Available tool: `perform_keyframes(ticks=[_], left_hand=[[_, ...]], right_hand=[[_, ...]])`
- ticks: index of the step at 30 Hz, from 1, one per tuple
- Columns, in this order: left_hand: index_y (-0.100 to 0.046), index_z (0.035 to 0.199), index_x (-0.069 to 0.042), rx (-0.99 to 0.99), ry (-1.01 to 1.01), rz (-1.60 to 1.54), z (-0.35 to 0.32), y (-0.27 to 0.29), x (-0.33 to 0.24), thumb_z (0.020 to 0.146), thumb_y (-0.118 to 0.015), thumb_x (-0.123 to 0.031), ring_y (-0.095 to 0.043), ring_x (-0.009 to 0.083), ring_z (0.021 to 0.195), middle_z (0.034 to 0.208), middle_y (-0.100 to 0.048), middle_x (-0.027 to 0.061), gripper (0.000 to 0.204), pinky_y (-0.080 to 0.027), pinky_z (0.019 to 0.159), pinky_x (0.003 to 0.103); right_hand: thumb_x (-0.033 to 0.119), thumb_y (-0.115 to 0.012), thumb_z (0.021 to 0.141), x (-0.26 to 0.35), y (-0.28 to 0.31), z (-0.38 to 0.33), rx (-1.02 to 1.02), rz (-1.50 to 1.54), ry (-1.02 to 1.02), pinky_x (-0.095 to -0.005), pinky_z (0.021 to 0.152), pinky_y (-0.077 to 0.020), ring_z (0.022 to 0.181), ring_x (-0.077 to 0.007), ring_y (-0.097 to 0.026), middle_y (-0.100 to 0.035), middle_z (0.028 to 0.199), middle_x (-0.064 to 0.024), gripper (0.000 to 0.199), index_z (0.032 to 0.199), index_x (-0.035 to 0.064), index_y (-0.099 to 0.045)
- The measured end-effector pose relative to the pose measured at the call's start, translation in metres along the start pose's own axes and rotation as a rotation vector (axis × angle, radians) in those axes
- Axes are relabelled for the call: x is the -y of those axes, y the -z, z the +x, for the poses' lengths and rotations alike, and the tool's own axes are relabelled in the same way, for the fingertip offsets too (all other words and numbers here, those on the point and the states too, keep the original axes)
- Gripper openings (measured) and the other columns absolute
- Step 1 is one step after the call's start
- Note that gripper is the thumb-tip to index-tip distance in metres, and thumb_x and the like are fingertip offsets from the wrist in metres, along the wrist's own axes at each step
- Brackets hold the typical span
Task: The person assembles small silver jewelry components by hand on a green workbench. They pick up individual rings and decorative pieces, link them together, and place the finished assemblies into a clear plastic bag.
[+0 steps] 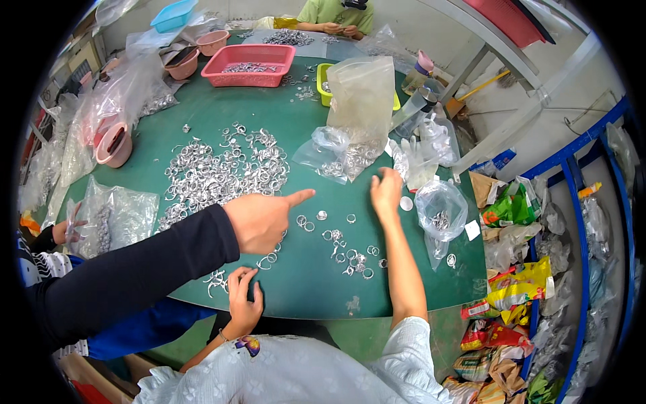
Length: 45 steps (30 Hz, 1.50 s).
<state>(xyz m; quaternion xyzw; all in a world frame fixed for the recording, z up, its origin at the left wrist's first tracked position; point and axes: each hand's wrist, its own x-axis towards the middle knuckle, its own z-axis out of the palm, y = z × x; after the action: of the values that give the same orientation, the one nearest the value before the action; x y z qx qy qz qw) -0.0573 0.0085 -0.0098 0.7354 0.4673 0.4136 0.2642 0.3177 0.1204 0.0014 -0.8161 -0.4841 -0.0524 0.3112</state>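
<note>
My left hand [242, 304] rests flat at the near edge of the round green table [303, 289], fingers spread beside a few small silver rings [217, 280]. My right hand [386, 193] reaches further out, fingers curled down onto the table next to a clear bag of rings [350, 114]; whether it holds anything is hidden. Loose silver rings [346, 256] lie between my hands. A co-worker's arm in a black sleeve [134, 269] crosses from the left, its hand [259, 221] pointing a finger over the table. A large heap of rings [222, 168] lies behind it.
A small bag of rings [441, 215] lies right of my right hand. A pink basket [249, 65], yellow-green tray [324, 84] and pink bowl [114, 145] stand further back. Another person's hand [67, 230] holds a bag at left. Snack packets [511, 289] fill a blue rack [572, 202] at right.
</note>
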Motion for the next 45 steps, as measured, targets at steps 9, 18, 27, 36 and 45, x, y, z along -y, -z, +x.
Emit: perform_keyframes(ticks=[9,18,27,36,45], left_hand=[[-0.058,0.103,0.002,-0.022,-0.084,0.051,0.004,-0.001,-0.005,0.071,-0.059,0.011,-0.051,0.0316,0.088,0.103,-0.052,0.0175,0.033,-0.043,0.081,0.038],[-0.059,0.099,0.0,-0.075,-0.106,0.075,0.002,0.001,-0.004,0.071,-0.06,0.009,-0.052,0.0296,0.085,0.102,-0.052,0.0146,0.029,-0.045,0.076,0.037],[-0.059,0.098,-0.002,-0.05,-0.124,0.068,-0.005,0.0,0.001,0.074,-0.06,0.004,-0.053,0.029,0.095,0.102,-0.052,0.0118,0.024,-0.048,0.076,0.037],[-0.059,0.095,0.0,-0.072,-0.169,0.08,-0.007,-0.002,0.004,0.073,-0.06,0.003,-0.052,0.0272,0.094,0.1,-0.052,0.0111,0.022,-0.047,0.078,0.035],[-0.059,0.094,0.001,-0.055,-0.201,0.072,-0.005,-0.007,0.004,0.072,-0.059,0.004,-0.051,0.0286,0.094,0.1,-0.052,0.0128,0.022,-0.046,0.08,0.036]], right_hand=[[0.007,-0.051,0.085,-0.047,-0.011,0.022,0.041,-0.504,0.067,-0.0357,0.072,-0.0529,0.091,-0.0314,-0.059,-0.053,0.096,-0.018,0.012,0.093,-0.0016,-0.056],[0.001,-0.048,0.079,-0.074,-0.013,0.039,0.036,-0.081,0.017,-0.0459,0.074,-0.0496,0.077,-0.0411,-0.063,-0.061,0.088,-0.0293,0.033,0.11,-0.0092,-0.053],[0.008,-0.055,0.091,0.144,0.067,-0.01,0.845,1.35,-0.179,-0.0248,0.059,-0.0458,0.068,-0.0147,-0.055,-0.059,0.087,-0.0086,0.037,0.123,-0.0076,-0.047],[0.004,-0.054,0.088,0.277,0.051,-0.043,1.32,0.918,0.355,-0.0219,0.064,-0.0462,0.071,-0.0076,-0.056,-0.062,0.088,-0.0039,0.027,0.115,-0.0019,-0.054],[-0.002,-0.053,0.084,0.3,0.056,-0.084,0.866,0.633,0.92,-0.0345,0.081,-0.0475,0.09,-0.0255,-0.061,-0.062,0.096,-0.015,0.022,0.105,-0.0015,-0.06]])
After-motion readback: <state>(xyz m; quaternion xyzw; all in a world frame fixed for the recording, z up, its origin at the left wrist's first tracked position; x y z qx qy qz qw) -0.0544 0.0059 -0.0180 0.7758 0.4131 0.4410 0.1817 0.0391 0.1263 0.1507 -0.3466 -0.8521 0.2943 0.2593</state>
